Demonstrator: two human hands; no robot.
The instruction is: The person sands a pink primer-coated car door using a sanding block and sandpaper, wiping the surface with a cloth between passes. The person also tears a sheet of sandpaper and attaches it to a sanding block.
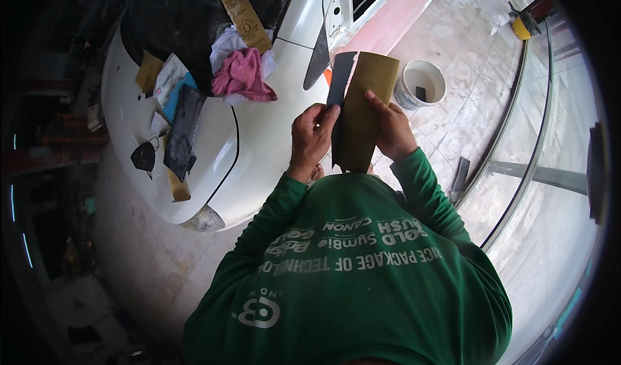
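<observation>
In front of my body I hold a sheet of sandpaper [366, 109] upright, its gold-brown back facing me. Along its left side runs a dark grey strip, with a pale, ragged edge between the two. My left hand [310, 140] pinches the dark strip between thumb and fingers. On the gold part, my right hand [394, 131] grips the right edge, thumb lying across the front. I cannot tell whether the strip is folded over or partly torn off.
A white car [207, 164] stands at left. On it lie a pink cloth [242, 75], a gold sandpaper strip [239, 9], a dark sheet [184, 124], a blue-white packet [172, 80] and a black face mask [143, 156]. A white bucket [403, 98] sits on the floor, near glass panels [527, 138].
</observation>
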